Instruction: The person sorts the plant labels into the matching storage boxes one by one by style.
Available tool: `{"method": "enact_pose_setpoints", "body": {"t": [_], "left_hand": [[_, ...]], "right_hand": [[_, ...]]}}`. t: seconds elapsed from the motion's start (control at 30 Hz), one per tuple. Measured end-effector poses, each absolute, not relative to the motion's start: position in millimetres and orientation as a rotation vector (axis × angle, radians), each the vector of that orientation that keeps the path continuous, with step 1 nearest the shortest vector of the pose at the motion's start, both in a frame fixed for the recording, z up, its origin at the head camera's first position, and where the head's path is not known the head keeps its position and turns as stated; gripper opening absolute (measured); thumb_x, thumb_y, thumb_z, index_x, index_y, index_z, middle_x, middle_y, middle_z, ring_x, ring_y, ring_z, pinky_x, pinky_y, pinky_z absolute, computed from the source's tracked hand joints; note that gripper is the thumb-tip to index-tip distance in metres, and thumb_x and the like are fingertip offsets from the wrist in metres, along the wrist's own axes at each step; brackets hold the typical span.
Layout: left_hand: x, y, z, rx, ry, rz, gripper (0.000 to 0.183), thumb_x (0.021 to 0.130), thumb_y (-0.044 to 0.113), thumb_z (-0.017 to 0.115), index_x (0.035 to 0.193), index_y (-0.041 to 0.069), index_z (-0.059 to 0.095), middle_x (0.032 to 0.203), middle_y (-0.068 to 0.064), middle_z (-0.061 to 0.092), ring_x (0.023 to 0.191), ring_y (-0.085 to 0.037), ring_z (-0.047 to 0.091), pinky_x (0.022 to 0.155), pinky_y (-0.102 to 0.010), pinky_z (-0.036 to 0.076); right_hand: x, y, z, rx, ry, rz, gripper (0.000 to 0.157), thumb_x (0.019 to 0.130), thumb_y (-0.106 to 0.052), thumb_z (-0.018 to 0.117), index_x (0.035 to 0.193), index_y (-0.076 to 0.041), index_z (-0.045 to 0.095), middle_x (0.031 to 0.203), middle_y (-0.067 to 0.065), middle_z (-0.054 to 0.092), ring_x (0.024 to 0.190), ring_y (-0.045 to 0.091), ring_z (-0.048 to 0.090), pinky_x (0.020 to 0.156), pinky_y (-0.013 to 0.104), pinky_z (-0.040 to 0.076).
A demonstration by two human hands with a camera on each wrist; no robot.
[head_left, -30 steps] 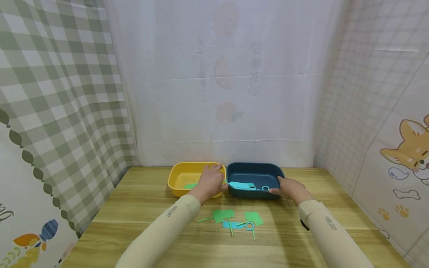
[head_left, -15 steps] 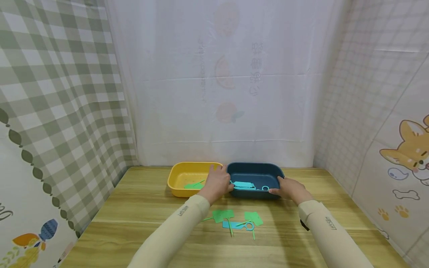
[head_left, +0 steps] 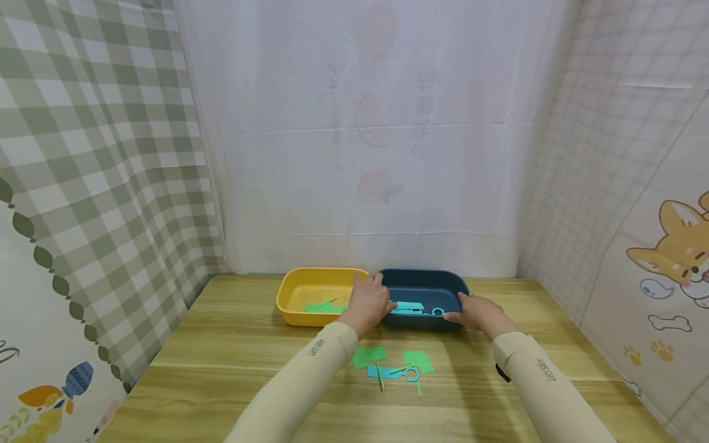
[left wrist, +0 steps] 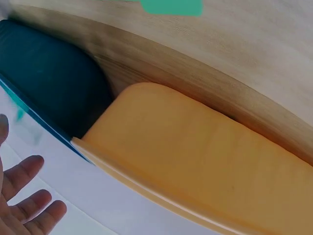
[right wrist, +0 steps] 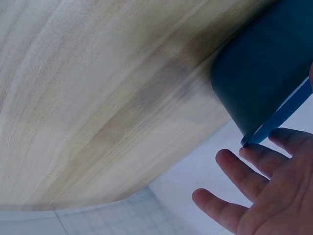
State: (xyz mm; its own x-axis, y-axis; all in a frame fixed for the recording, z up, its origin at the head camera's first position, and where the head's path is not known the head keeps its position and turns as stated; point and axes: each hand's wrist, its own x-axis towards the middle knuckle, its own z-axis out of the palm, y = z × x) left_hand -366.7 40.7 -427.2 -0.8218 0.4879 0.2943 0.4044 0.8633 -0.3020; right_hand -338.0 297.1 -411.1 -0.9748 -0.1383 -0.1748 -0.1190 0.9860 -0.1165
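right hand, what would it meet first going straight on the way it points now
Most likely the dark blue rounded rectangular plastic bin: the right hand points at its near right corner, fingers right beside it; any gap is hard to judge.

Both arms are stretched forward and angled inward: the left arm (head_left: pixel 293 387) is slanted rightward, the right arm (head_left: pixel 554 387) leftward. The left grip (head_left: pixel 365 303) is held back upward, its fingers (left wrist: pixel 34 203) parted; whether anything is pinched cannot be told. In the right grip (head_left: pixel 479 312), the fingers (right wrist: pixel 242 175) are spread, nearly straight, the thumb (head_left: pixel 453 317) set apart.
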Motion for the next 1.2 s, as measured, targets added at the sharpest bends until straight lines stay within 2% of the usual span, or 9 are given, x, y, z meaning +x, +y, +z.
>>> {"method": "enact_pose_setpoints", "body": {"t": [0.23, 0.37, 0.57, 0.83, 1.07, 1.2], "left_hand": [[-367, 36, -427, -0.669, -2.687, 0.354, 0.035, 0.087, 0.05, 0.051, 0.095, 0.022, 0.069, 0.116, -0.004, 0.051, 0.106, -0.022, 0.047, 0.096, -0.053, 0.029], [-366, 29, -426, -0.7, -2.692, 0.33, 0.032, 0.086, 0.049, 0.054, 0.097, 0.022, 0.068, 0.117, -0.004, 0.051, 0.105, -0.023, 0.048, 0.095, -0.053, 0.029], [-360, 19, -426, -0.745, -2.684, 0.325, 0.034, 0.085, 0.049, 0.054, 0.099, 0.021, 0.067, 0.129, -0.005, 0.048, 0.112, -0.024, 0.045, 0.096, -0.051, 0.03], [-349, 5, -426, -0.774, -2.685, 0.305, 0.032, 0.082, 0.05, 0.059, 0.094, 0.021, 0.068, 0.107, -0.002, 0.054, 0.103, -0.022, 0.048, 0.09, -0.046, 0.038], [-338, -7, -426, -0.817, -2.653, 0.295, 0.034, 0.081, 0.05, 0.06, 0.092, 0.019, 0.067, 0.105, -0.003, 0.053, 0.1, -0.022, 0.049, 0.085, -0.044, 0.04], [-328, -14, -428, -0.871, -2.619, 0.274, 0.027, 0.082, 0.045, 0.06, 0.081, 0.018, 0.063, 0.098, -0.002, 0.051, 0.09, -0.02, 0.05, 0.073, -0.038, 0.043]], "right_hand": [[-339, 298, -413, -0.203, 2.96, -0.139, 0.086, 0.085, -0.056, 0.049, 0.134, 0.013, 0.03, 0.128, 0.036, 0.037, 0.116, 0.049, 0.037, 0.084, 0.06, 0.037], [-340, 298, -413, -0.207, 2.965, -0.139, 0.085, 0.085, -0.055, 0.05, 0.134, 0.013, 0.03, 0.127, 0.036, 0.038, 0.116, 0.049, 0.037, 0.084, 0.059, 0.038], [-338, 297, -413, -0.208, 2.968, -0.15, 0.086, 0.085, -0.056, 0.05, 0.133, 0.013, 0.031, 0.127, 0.037, 0.037, 0.116, 0.05, 0.036, 0.084, 0.059, 0.037], [-337, 296, -414, -0.194, 2.96, -0.153, 0.085, 0.086, -0.054, 0.05, 0.134, 0.013, 0.029, 0.127, 0.036, 0.038, 0.115, 0.05, 0.037, 0.084, 0.059, 0.038], [-339, 297, -414, -0.187, 2.959, -0.159, 0.088, 0.084, -0.057, 0.05, 0.133, 0.013, 0.029, 0.127, 0.037, 0.037, 0.115, 0.05, 0.037, 0.084, 0.059, 0.037], [-339, 297, -415, -0.192, 2.96, -0.156, 0.086, 0.085, -0.055, 0.05, 0.134, 0.013, 0.029, 0.128, 0.036, 0.036, 0.116, 0.05, 0.036, 0.085, 0.059, 0.037]]}}
